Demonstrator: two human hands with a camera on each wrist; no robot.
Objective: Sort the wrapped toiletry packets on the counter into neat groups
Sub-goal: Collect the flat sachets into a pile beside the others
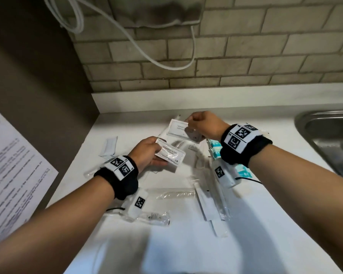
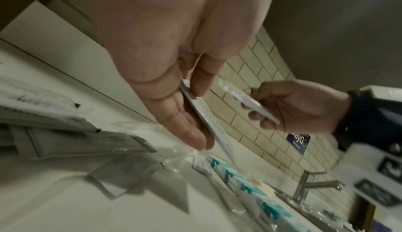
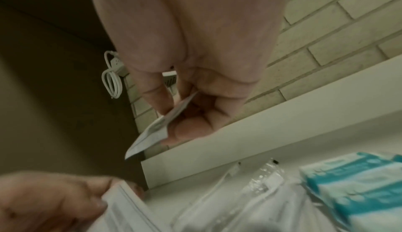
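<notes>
Above the middle of the white counter (image 1: 186, 244), both hands are raised and each holds one white shampoo sachet clear of the surface. Left hand (image 1: 147, 153) has its thumb on top and straight fingers underneath, pinching the near sachet (image 1: 171, 155) at its left end; the sachet's long axis runs from that pinch out to the right and slightly nearer, so its free end points toward the right forearm. Right hand (image 1: 204, 123) is farther back, its fingers curled, pinching the far sachet (image 1: 179, 128) by its right edge, so that packet hangs out to the left of the fingers. From the left wrist view, the two sachets are apart, with a gap of air between them, roughly edge-on and near parallel.

What the next move seems to turn on is this gap: the far sachet lies beyond and a little right of the near one, both printed alike, so they probably belong in one group. The right hand is the nearer to the far part of the counter; the left hand is nearer the small white packet (image 1: 109, 146) lying flat at the left.

Other packets are unsorted: clear long wrappers (image 1: 212, 202) near the middle and teal-and-white packets (image 1: 215, 150) under the right wrist.
</notes>
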